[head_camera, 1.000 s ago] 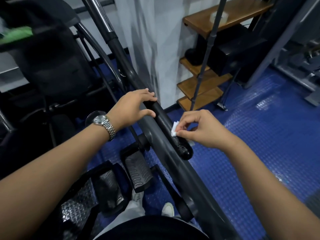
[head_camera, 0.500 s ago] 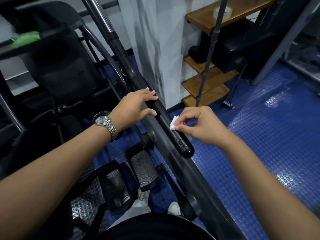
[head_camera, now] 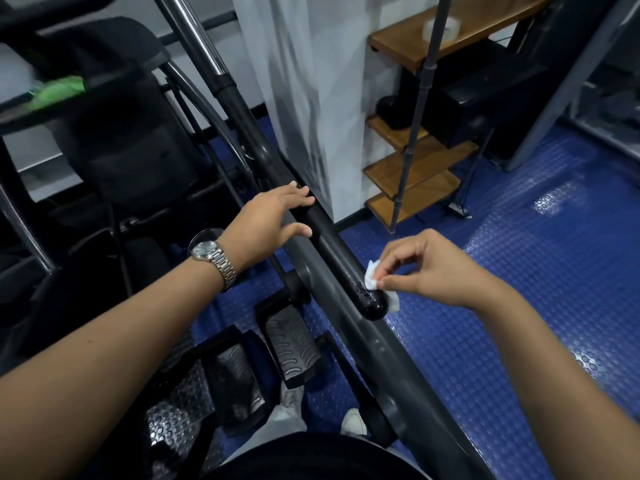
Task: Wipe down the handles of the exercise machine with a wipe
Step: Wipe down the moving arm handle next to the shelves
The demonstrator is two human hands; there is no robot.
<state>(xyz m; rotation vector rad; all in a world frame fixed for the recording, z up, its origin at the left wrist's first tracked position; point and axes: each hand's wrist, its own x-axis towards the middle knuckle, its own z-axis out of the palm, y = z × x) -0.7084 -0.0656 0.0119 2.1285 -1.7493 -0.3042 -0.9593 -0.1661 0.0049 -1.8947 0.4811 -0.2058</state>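
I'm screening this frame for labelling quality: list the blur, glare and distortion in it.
Head view: motion blur smears the green cloth at upper left; white glare patches sit on the blue studded floor; the wide-angle lens stretches both forearms toward the bottom corners; the small white wipe pinched by the right hand against the black rounded handle end is sharp.

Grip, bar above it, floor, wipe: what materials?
The grip: black rubber or foam, semi-matte; droplets bead near its end.
The bar: polished metal, probably chrome-plated; mirror-like streaks.
The floor: blue rubber or vinyl, likely; raised round studs, glossy patches.
The wipe: thin white paper or nonwoven; crumples softly.
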